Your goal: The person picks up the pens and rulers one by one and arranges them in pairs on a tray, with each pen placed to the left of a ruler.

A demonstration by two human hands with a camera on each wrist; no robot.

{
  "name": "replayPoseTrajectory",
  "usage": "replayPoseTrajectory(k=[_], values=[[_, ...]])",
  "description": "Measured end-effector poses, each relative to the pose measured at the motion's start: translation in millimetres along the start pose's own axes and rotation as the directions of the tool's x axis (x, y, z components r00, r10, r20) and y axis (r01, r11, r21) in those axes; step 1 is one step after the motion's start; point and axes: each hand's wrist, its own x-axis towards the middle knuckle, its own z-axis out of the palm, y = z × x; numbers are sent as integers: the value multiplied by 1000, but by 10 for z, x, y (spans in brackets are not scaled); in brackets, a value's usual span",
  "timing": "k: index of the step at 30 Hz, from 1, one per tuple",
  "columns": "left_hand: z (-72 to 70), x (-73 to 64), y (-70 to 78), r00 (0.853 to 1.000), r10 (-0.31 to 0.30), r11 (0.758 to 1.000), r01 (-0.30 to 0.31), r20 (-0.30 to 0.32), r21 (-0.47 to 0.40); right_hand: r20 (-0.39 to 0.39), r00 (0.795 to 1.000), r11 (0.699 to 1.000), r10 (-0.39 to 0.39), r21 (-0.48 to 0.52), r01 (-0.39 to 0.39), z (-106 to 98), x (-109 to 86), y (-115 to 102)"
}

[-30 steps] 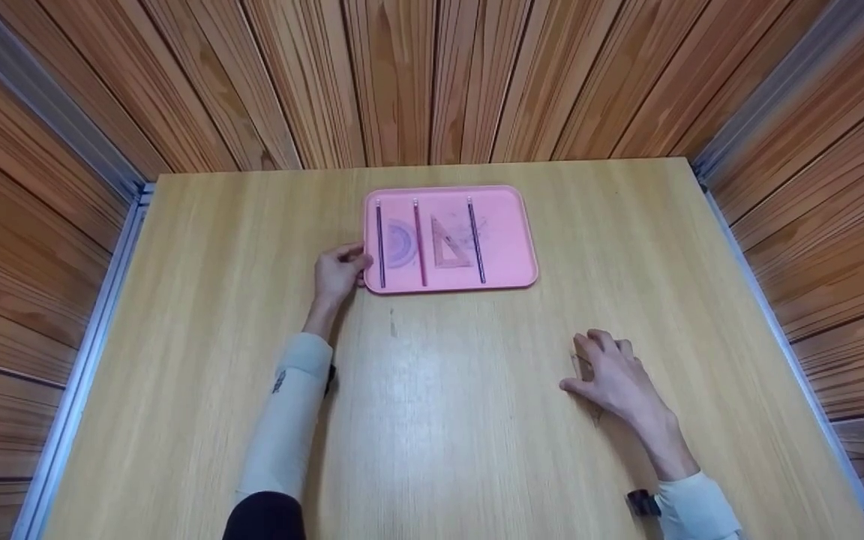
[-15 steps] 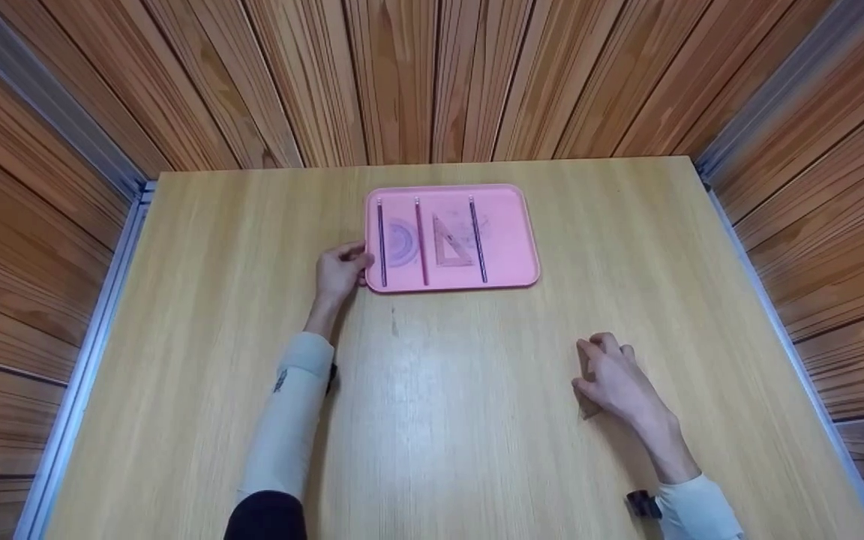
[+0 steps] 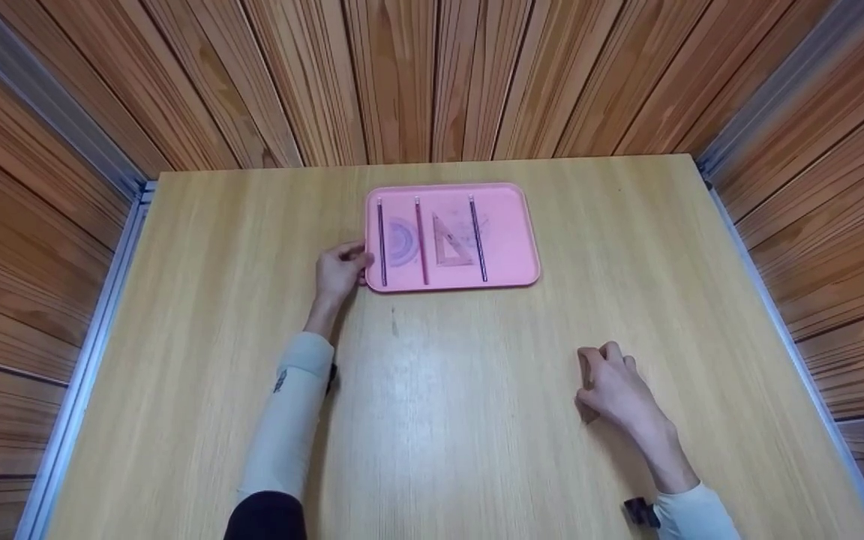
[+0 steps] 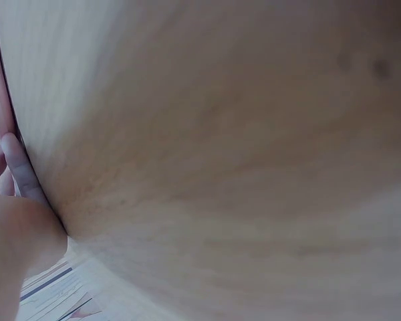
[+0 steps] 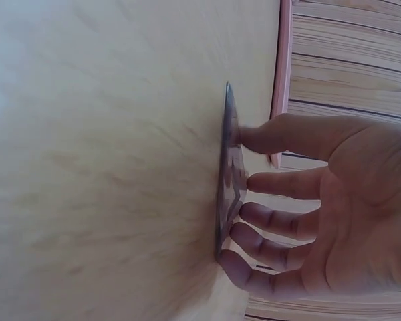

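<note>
My left hand (image 3: 339, 274) grips the left rim of a pink tray (image 3: 512, 247), with the thumb on the edge and the fingers outside it. Across the tray lie three pencils, two dark ones (image 3: 382, 244) and a reddish one (image 3: 421, 244). Between them are a clear protractor (image 3: 402, 244) and a clear set square (image 3: 441, 251). My right hand (image 3: 616, 390) is at the right of the table, its fingers bent. In the right wrist view, thumb and fingertips hold the edges of another clear set square (image 5: 230, 180), close to the tabletop; the head view mostly hides it.
The wooden table (image 3: 439, 412) has wood-panelled walls (image 3: 462, 82) behind it and on both sides, with metal rails (image 3: 94, 360) along the side edges. The tray stands near the back edge.
My right hand has drawn slightly back toward me, and its thumb and fingers have closed in over the clear set square. The left hand still holds the tray in place.
</note>
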Motion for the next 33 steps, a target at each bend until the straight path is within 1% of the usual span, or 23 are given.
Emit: replayPoseTrajectory(k=[2, 6, 11, 14, 16, 18, 21, 24, 28, 33], values=[[1, 0, -1, 1000, -2, 1000, 2, 4, -7, -2, 1000, 1000, 8, 2, -8, 18, 5, -5], [-5, -3, 3, 1000, 16, 1000, -16, -1, -23, -10, 1000, 1000, 20, 7, -20, 55, 9, -22], [0, 12, 19, 1000, 18, 1000, -18, -8, -22, -56, 998, 1000, 15, -13, -16, 79, -8, -21], [7, 20, 9, 1000, 15, 1000, -15, -4, -17, -69, 997, 999, 35, -21, -36, 54, -62, -10], [11, 23, -3, 1000, 18, 1000, -18, -3, -17, -52, 997, 998, 60, -16, -61, 23, -109, -6], [9, 26, -12, 1000, 15, 1000, -15, -2, -20, -17, 996, 996, 84, -15, -85, -19, -144, -6], [9, 22, -27, 1000, 14, 1000, -14, -8, -18, 35, 994, 994, 105, -15, -104, -56, -179, 12], [10, 17, -36, 1000, 9, 1000, -10, -10, -19, 63, 991, 993, 119, -21, -118, -74, -193, 29], [8, 9, -37, 1000, 3, 1000, -3, -5, -30, 70, 990, 993, 120, -9, -120, -69, -197, 36], [9, 1, -31, 1000, 16, 1000, -16, -1, -27, 62, 992, 993, 110, 28, -112, -32, -196, 33]])
